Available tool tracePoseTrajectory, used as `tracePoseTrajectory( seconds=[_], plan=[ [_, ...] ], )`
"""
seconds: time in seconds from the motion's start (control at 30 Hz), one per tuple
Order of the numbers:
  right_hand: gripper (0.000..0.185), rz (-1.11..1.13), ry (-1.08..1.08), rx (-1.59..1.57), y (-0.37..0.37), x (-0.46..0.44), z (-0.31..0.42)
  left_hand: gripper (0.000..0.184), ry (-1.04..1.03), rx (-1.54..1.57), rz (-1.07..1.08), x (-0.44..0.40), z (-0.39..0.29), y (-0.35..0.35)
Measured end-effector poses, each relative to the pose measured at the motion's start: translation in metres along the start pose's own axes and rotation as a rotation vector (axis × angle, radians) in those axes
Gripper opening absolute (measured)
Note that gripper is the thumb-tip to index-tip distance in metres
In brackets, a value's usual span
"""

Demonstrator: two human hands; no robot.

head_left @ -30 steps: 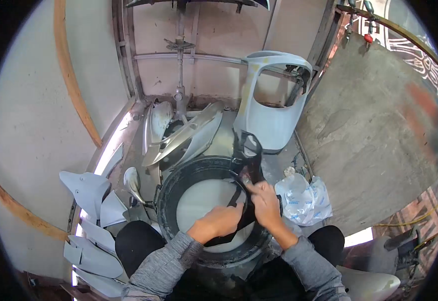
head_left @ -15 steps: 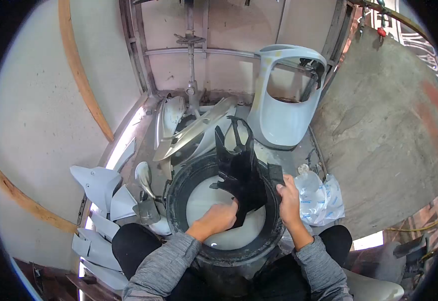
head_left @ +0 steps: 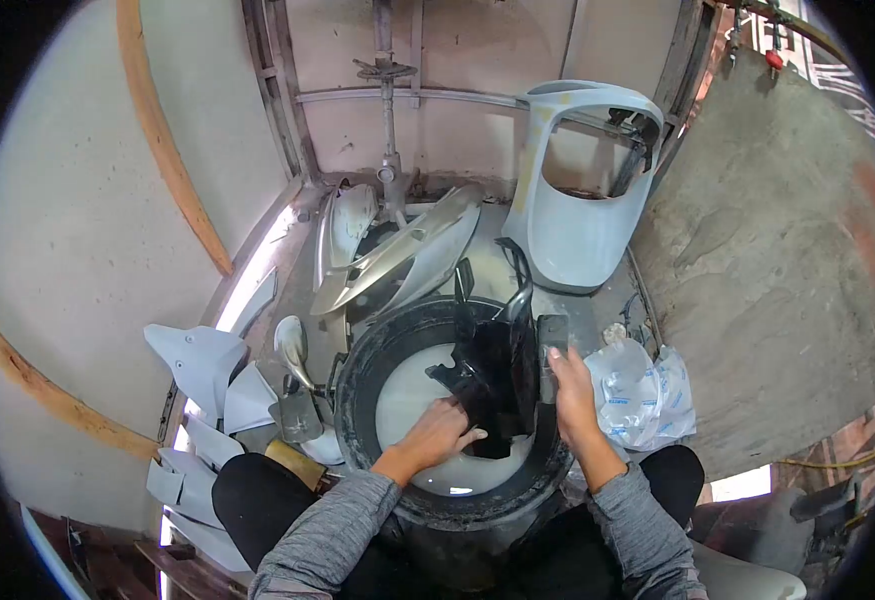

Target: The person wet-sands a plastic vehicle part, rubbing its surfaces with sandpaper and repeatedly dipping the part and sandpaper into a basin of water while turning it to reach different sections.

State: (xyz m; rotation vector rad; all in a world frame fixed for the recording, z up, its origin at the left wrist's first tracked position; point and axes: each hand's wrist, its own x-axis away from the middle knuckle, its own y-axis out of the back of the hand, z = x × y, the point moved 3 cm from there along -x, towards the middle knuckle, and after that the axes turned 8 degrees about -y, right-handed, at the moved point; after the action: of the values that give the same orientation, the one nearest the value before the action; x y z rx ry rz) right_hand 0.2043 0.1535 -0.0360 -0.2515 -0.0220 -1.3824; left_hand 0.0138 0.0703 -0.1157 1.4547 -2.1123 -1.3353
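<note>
A glossy black plastic fairing panel (head_left: 497, 365) stands tilted over a round black tub (head_left: 359, 410), its lower end at the milky water (head_left: 405, 392) inside. My left hand (head_left: 439, 432) grips the panel's lower left edge, with the thumb showing and some fingers hidden behind it. In my right hand (head_left: 574, 392) is a dark grey rectangular pad (head_left: 553, 332), pinched upright against or close beside the panel's right side; whether they touch I cannot tell.
Silver and gold body panels (head_left: 397, 255) lie behind the tub. At the back right stands a large white fairing (head_left: 577, 245). White panels (head_left: 197, 365) lie at the left, a crumpled plastic bag (head_left: 642, 400) at the right. A grey board (head_left: 767, 270) leans on the right.
The black panel has turned and tipped right, now showing a shinier side face. My right hand and the pad have shifted slightly up and left, and my left thumb has become visible.
</note>
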Motion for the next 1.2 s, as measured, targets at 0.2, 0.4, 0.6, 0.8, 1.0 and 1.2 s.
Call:
tracePoseTrajectory(
  seconds=[0.2, 0.4, 0.6, 0.8, 1.0, 1.2],
  plan=[
    [0.045, 0.108, -0.269, -0.052, 0.008, -0.016, -0.008, 0.043, -0.140, -0.083, -0.168, 0.013, 0.018, -0.016],
    [0.039, 0.130, -0.309, -0.127, 0.004, -0.014, -0.007, 0.044, -0.081, -0.175, -0.141, 0.019, 0.016, -0.002],
    [0.044, 0.175, -0.277, -0.003, 0.001, -0.010, -0.014, 0.053, -0.071, -0.290, -0.074, 0.018, 0.019, 0.002],
    [0.041, 0.110, -0.225, 0.034, -0.011, 0.006, -0.041, 0.051, 0.129, 0.186, -0.357, 0.003, -0.004, 0.038],
    [0.047, -0.027, 0.169, 0.347, -0.028, 0.033, -0.052, 0.052, 0.575, 0.564, -0.705, 0.015, 0.045, 0.018],
    [0.050, -0.138, 0.085, 0.450, -0.028, 0.046, -0.070, 0.091, 0.540, 0.585, -0.659, 0.010, 0.033, 0.041]
  ],
)
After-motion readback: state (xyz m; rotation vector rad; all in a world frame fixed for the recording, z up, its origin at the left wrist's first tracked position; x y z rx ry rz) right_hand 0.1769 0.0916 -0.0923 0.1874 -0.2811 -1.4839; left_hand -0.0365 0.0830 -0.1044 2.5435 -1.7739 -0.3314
